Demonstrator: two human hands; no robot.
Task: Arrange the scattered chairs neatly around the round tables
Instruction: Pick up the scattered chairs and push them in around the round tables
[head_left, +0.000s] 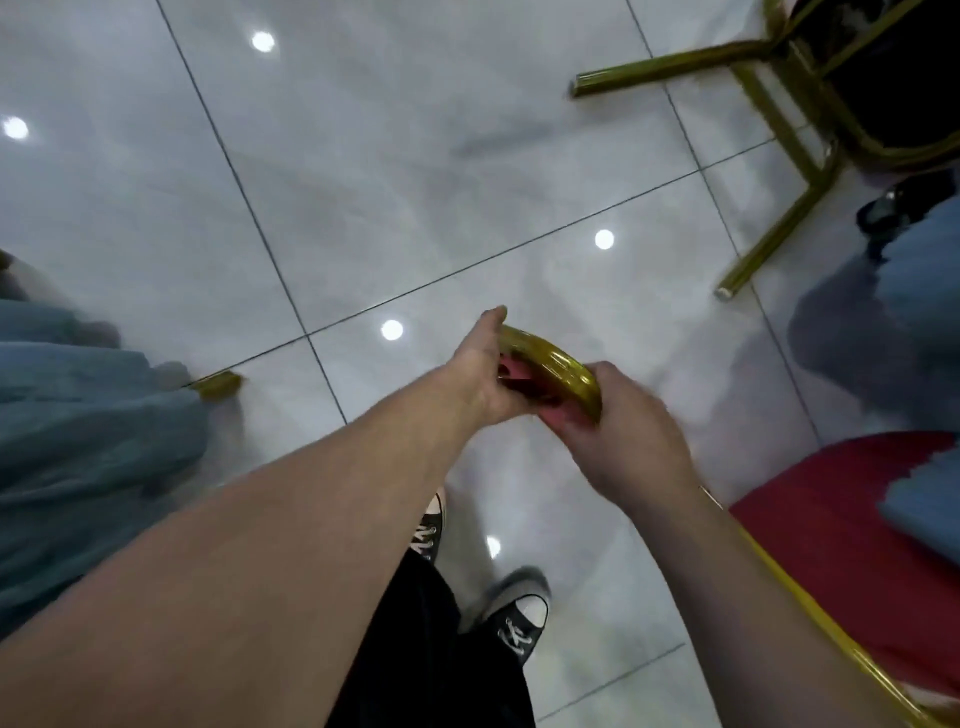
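Observation:
A chair's curved gold top rail (558, 361) with red padding under it sits between my two hands at mid-frame. My left hand (480, 376) grips its left end, thumb lying along the rail. My right hand (631, 434) holds the right end, fingers wrapped round the gold tube. A red seat (826, 545) with a gold edge shows at the lower right, partly behind my right forearm; it looks like part of the same chair. A second chair (769, 109) with gold legs and a dark underside stands at the upper right.
Blue cloth (78, 441) hangs at the left with a gold chair leg (221, 385) poking out beside it. A person's blue trouser leg (919, 270) and dark shoe (901, 205) are at the right edge. My sneakers (522, 621) stand on glossy grey floor tiles (363, 182).

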